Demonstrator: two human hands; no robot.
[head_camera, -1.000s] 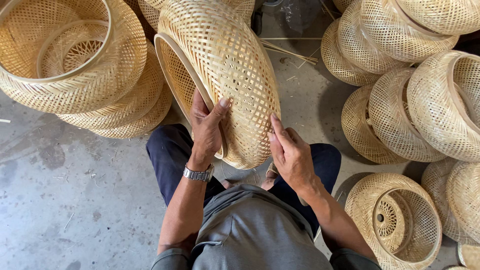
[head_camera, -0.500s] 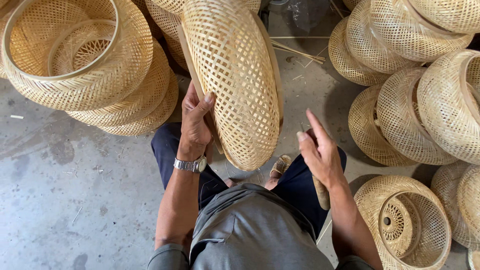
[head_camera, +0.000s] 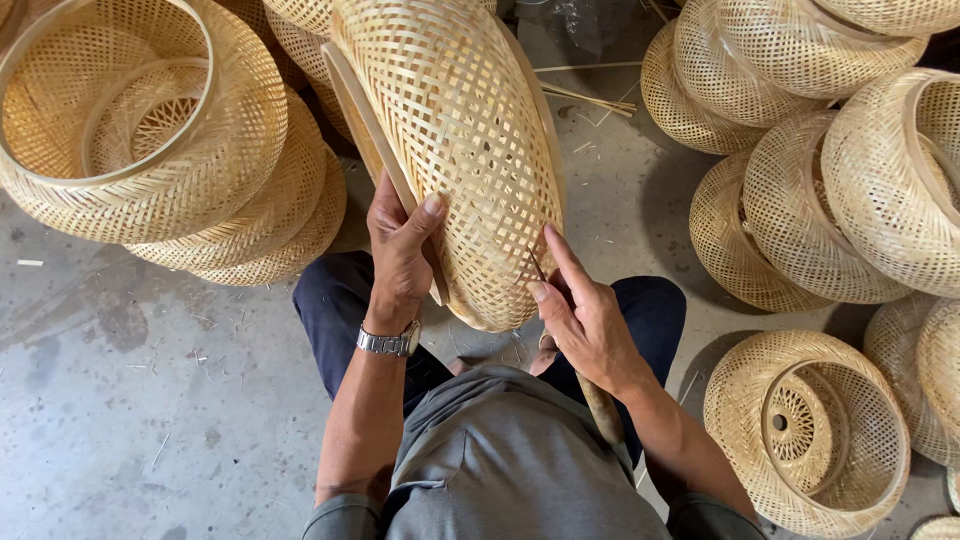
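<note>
A large woven bamboo basket (head_camera: 460, 140) stands on its edge over my lap, with its open rim turned to the left. My left hand (head_camera: 398, 260), with a metal watch on the wrist, grips that rim at the lower left, thumb on the outer weave. My right hand (head_camera: 585, 325) is closed on a thin tool with a wooden handle (head_camera: 602, 412). The tool's dark, narrow tip (head_camera: 535, 266) touches the weave at the basket's lower right, and my forefinger lies along it.
A stack of similar baskets (head_camera: 150, 150) lies at the upper left. More baskets (head_camera: 850, 180) crowd the right side, and one with an inner ring (head_camera: 810, 430) sits by my right elbow. Loose bamboo strips (head_camera: 590, 95) lie on the concrete floor.
My right hand left the basket, then came back to its lower right with the tool's tip on the weave. The basket has turned more edge-on and my left hand shifted its grip on the rim.
</note>
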